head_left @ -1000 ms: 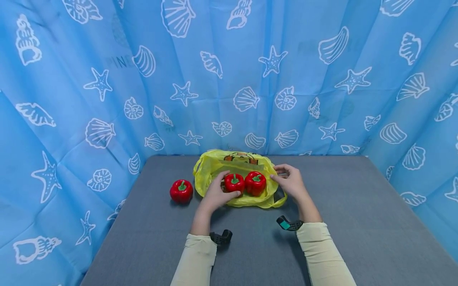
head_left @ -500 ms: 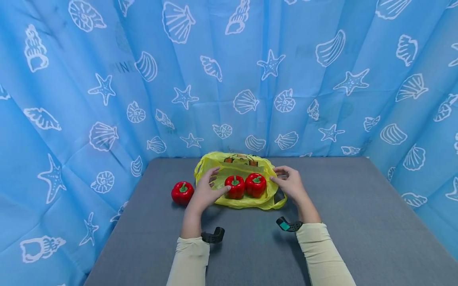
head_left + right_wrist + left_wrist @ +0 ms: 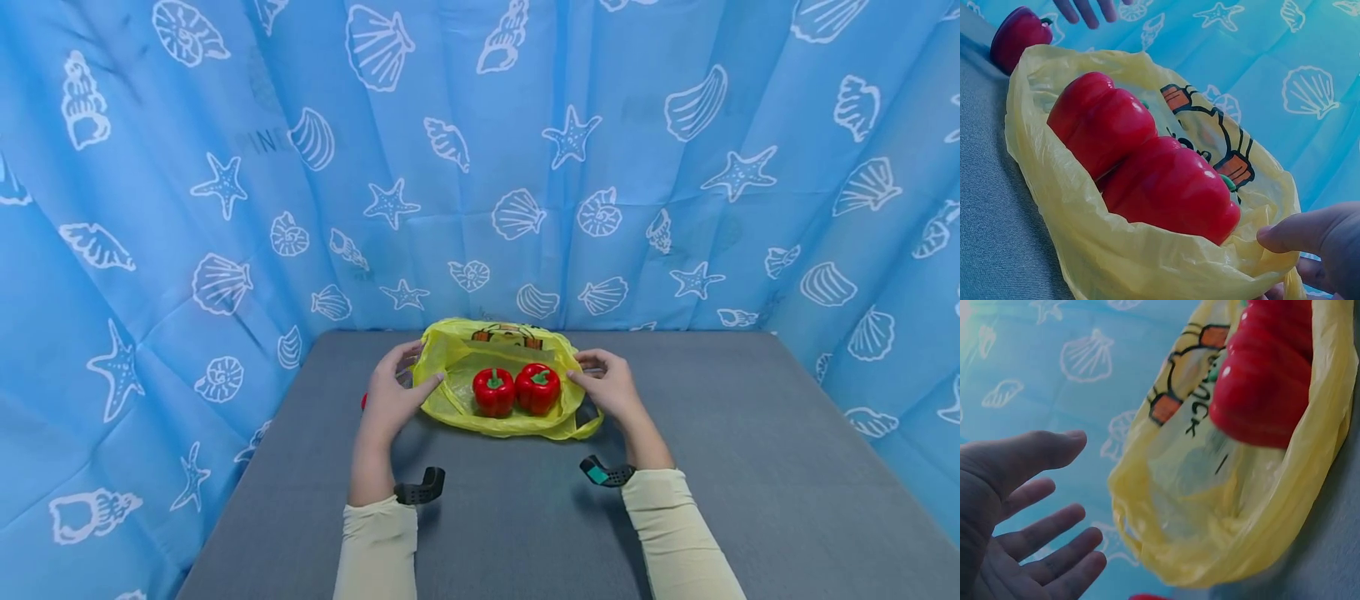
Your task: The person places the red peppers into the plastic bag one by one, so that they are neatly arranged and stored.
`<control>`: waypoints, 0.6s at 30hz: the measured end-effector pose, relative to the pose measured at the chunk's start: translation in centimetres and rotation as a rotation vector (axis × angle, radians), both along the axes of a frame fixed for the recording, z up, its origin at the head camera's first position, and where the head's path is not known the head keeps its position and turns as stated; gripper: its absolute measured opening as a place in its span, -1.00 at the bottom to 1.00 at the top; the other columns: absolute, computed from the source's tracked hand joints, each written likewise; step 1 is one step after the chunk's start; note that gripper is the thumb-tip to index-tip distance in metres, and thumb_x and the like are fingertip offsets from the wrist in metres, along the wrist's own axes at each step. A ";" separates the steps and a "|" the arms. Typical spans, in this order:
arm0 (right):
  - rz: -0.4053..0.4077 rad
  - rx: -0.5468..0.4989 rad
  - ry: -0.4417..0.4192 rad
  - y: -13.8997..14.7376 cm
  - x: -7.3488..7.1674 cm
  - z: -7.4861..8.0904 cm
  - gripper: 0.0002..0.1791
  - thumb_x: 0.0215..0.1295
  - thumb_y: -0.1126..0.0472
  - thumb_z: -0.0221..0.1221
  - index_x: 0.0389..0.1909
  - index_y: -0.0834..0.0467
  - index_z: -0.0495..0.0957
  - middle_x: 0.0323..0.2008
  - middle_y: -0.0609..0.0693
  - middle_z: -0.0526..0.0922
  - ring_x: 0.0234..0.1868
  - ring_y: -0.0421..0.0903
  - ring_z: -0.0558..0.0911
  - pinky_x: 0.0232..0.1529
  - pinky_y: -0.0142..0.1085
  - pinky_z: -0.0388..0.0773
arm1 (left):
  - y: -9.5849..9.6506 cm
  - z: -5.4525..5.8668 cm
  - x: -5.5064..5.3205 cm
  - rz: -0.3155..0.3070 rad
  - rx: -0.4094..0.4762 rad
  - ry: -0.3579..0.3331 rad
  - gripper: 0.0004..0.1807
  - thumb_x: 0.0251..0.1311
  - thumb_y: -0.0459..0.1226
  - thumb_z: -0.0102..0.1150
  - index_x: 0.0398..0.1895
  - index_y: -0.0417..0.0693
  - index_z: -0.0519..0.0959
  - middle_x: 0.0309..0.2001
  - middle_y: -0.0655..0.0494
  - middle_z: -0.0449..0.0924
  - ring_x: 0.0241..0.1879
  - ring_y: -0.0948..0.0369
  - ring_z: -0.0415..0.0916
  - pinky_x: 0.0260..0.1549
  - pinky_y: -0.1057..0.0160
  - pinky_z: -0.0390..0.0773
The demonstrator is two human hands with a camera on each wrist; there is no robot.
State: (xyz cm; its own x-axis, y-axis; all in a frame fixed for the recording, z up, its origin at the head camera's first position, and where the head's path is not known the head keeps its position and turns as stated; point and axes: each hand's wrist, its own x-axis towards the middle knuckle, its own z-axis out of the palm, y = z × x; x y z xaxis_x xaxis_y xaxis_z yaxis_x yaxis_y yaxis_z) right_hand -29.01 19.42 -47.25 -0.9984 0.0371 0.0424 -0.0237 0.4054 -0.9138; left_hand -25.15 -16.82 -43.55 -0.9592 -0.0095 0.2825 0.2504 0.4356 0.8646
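Observation:
A yellow plastic bag (image 3: 480, 423) lies with its mouth spread wide. Inside, side by side, sit two red bell peppers with green stems, a left pepper (image 3: 494, 394) and a right pepper (image 3: 537, 390). My left hand (image 3: 386, 398) is at the bag's left end, fingers spread and holding nothing; the left wrist view shows its thumb and fingers apart from the plastic. A third red bell pepper (image 3: 1017, 40) stands outside the bag, mostly hidden by that hand in the head view. My right hand (image 3: 609, 385) pinches the bag's right rim, thumb inside and fingers outside.
Everything rests on a grey cloth-covered table (image 3: 510, 525). A blue curtain (image 3: 480, 167) with white shells and starfish closes off the back and sides. One bag handle loop (image 3: 591, 421) droops at the right front.
My left hand has let go of the left pepper inside the bag and moved left, past the bag's left rim, covering the outside pepper. The right hand keeps its place.

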 end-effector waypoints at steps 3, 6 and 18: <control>0.002 -0.001 -0.004 -0.1 -0.1 0.0 -0.56 0.48 0.16 0.33 0.27 0.26 0.59 0.16 0.28 0.62 0.13 0.16 0.69 -0.02 -0.24 0.75 | -0.9 -0.1 0.1 0.040 0.020 0.000 -0.32 0.31 -0.21 0.48 0.46 -0.12 0.47 0.42 -0.19 0.49 0.43 -0.19 0.43 0.39 -0.26 0.49; 0.000 0.006 -0.006 -0.1 0.0 0.0 -0.55 0.48 0.15 0.33 0.27 0.26 0.58 0.17 0.28 0.62 0.14 0.17 0.69 -0.02 -0.25 0.75 | -1.7 -0.1 0.3 0.074 0.039 0.009 -0.35 0.30 -0.21 0.49 0.43 -0.08 0.50 0.39 -0.15 0.51 0.43 -0.16 0.45 0.39 -0.23 0.49; 0.003 0.008 -0.012 -0.1 0.0 0.0 -0.56 0.48 0.15 0.32 0.27 0.26 0.58 0.19 0.28 0.62 0.13 0.15 0.69 -0.01 -0.26 0.75 | -4.3 -0.8 0.7 0.171 0.035 -0.093 -0.31 0.32 -0.06 0.46 0.47 0.04 0.45 0.47 -0.06 0.45 0.48 -0.08 0.37 0.48 -0.18 0.42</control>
